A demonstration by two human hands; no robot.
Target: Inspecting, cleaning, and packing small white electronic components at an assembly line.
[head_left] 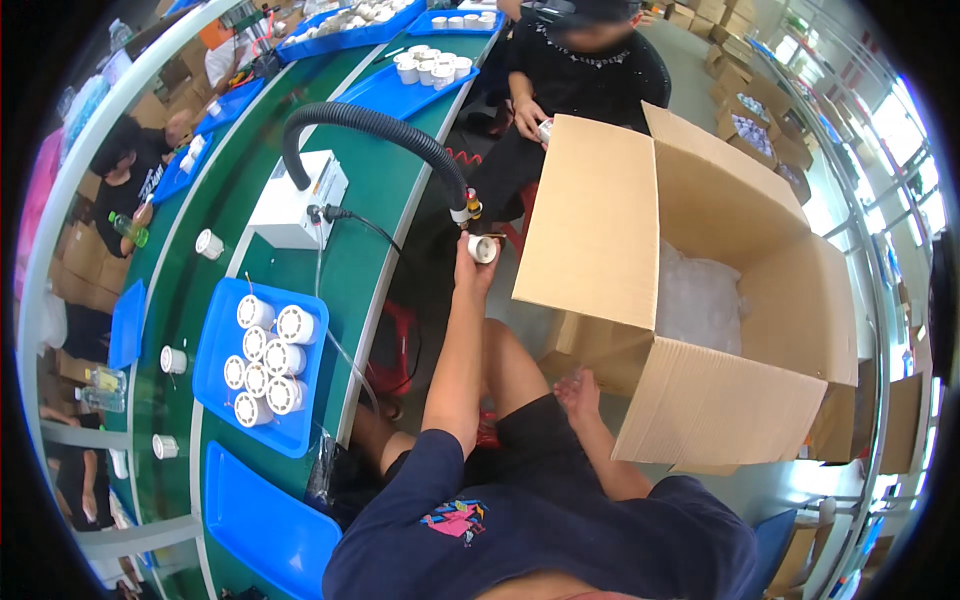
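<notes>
My left hand (474, 265) is stretched forward beside the workbench, its fingers closed around a white round cup-shaped part (483, 249). The part's open face is turned up, just below the metal-and-brass tip of a black corrugated hose (384, 122). That hose arches over from a white box-shaped machine (302, 200) on the bench. Low by the near side of a large open cardboard carton (720, 405) is my right hand (577, 396), palm partly up. Its fingers are bent and blurred, and whether anything thin lies in them is unclear. Inside the carton lies translucent plastic wrapping (700, 300).
A blue tray (212, 385) of several white round parts stands on the green bench, near another blue tray (265, 525). Single parts sit on the green belt (180, 300). Across from me sits a co-worker (575, 70); another person (130, 180) works at left.
</notes>
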